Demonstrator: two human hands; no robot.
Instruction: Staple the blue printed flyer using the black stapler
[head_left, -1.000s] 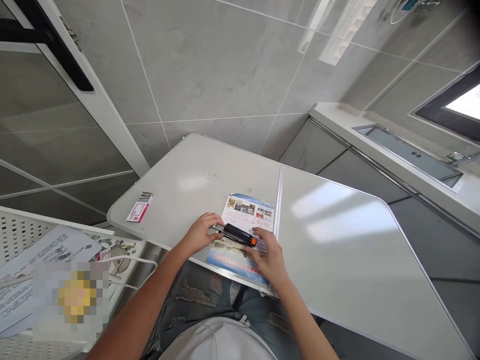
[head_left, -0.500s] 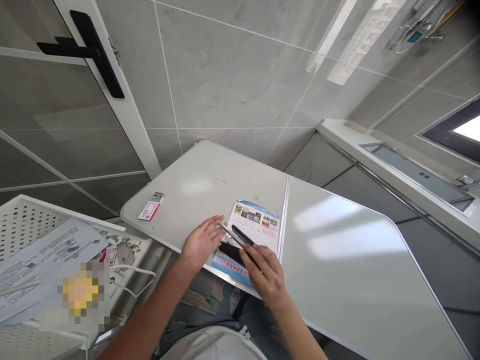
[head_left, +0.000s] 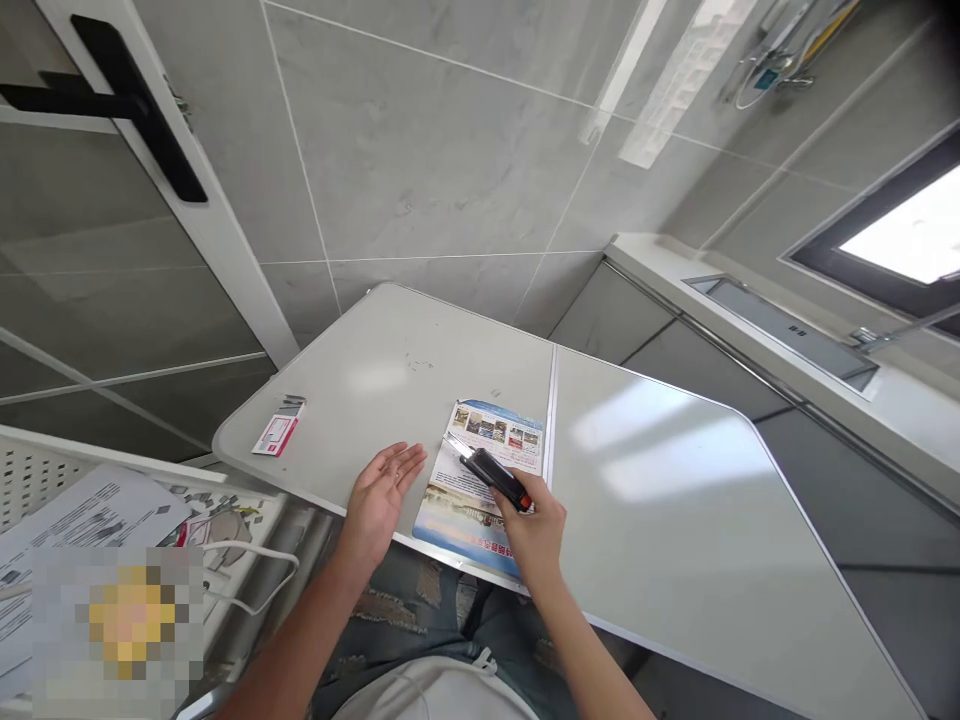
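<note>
A printed leaflet (head_left: 489, 440) with photos and a blue lower part lies on the white folding table (head_left: 660, 470), near its front edge. My right hand (head_left: 534, 530) is closed on the rear end of a black stapler (head_left: 496, 472) with an orange tip, held tilted over the leaflet with its metal front pointing up-left. My left hand (head_left: 379, 497) rests just left of the leaflet, fingers stretched out and holding nothing.
A small red-and-white staple box (head_left: 277, 431) lies near the table's left edge. A white perforated cart (head_left: 45, 465) with papers and a cable stands at the left. Grey tiled wall behind, a door with a black handle (head_left: 112, 100) upper left, a ledge at right.
My left hand has let go of the stapler and moved left off the leaflet, opening flat. My right hand now holds the stapler alone by its rear end.
</note>
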